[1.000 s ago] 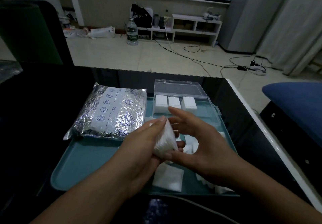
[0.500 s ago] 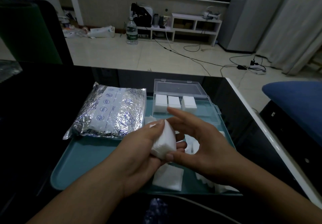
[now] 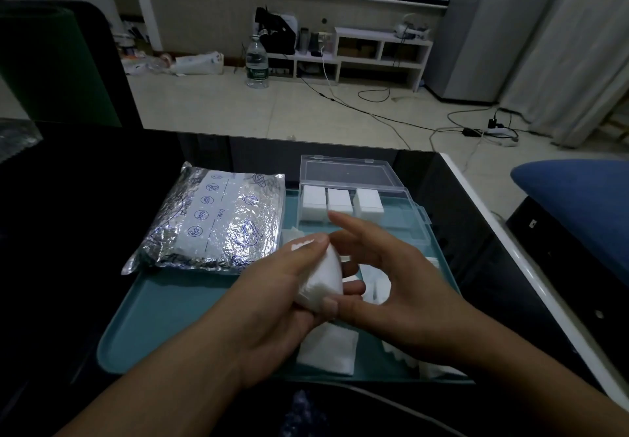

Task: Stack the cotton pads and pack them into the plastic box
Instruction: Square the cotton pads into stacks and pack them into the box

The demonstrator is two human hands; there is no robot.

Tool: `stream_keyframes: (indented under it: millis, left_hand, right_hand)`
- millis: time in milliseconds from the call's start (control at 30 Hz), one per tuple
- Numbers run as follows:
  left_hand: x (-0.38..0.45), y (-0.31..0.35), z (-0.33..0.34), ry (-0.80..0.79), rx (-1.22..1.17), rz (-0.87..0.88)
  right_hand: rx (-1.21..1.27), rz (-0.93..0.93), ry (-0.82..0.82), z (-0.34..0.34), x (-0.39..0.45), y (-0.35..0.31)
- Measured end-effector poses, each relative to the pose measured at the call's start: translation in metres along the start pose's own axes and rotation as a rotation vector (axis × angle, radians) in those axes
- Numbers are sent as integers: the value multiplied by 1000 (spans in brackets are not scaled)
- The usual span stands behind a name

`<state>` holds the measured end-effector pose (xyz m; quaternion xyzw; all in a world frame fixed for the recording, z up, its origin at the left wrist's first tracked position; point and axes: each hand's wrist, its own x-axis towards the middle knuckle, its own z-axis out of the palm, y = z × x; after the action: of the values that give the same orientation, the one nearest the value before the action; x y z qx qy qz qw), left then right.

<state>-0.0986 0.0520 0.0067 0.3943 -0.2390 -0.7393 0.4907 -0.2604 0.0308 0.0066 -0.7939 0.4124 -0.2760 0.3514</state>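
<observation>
Over a teal tray (image 3: 177,327) on a dark table (image 3: 68,232), the left hand (image 3: 272,304) grips a small stack of white cotton pads (image 3: 323,281), thumb on its upper edge and fingers curled beneath. The right hand (image 3: 391,283) is beside it, fingers extended, thumb touching the stack's lower end. A clear plastic box (image 3: 412,229) stands open at the tray's far side with three white pad stacks (image 3: 340,200) along its far wall. A crinkled silver foil bag (image 3: 218,222) lies left of the box. Loose pads (image 3: 328,351) lie on the tray below the hands. A water bottle (image 3: 257,65) stands on the floor beyond.
</observation>
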Motion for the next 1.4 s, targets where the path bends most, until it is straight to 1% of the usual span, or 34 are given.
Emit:
stream_keyframes:
  millis: [133,267,333,400,533,567,633,733,800,867,967,1100,1200,1300,1400]
  left_hand:
    - [0,0,0,-16,32,5]
    - [2,-4,0,-10,-12,-24]
    - [3,-5,0,2,-17,-13]
    - [3,-3,0,20,-6,18]
    - [2,9,-5,89,-80,73]
    - [2,12,-7,111,-95,84]
    - [2,17,-10,137,-130,102]
    - [1,21,-9,157,-158,106]
    - [0,21,-8,154,-163,108]
    - [0,19,-8,146,-152,111]
    - [0,18,-10,150,-139,106]
    - [0,19,-12,161,-156,113]
    - [1,19,-13,161,-146,122]
    - [2,18,-13,184,-106,154]
    - [2,16,-10,219,-35,183]
  right_hand:
    - [-26,-35,40,5,-1,1]
    - [-44,-46,52,15,-2,2]
    - [-50,-54,52,18,-2,3]
    - [-52,-45,63,15,-1,4]
    - [-62,27,116,-2,6,14]
    - [-123,56,131,-5,7,19]
    - [-340,130,122,-8,8,27]
    - [-641,225,-34,2,8,32]
    - [-771,220,-102,13,11,33]
    - [-847,211,-110,22,15,35]
    - [-759,234,-42,26,17,36]
    - [-608,204,65,26,17,37]
    - [-365,242,138,22,18,33]
    - [-107,243,248,8,19,20]
    - [71,224,292,-6,17,11]
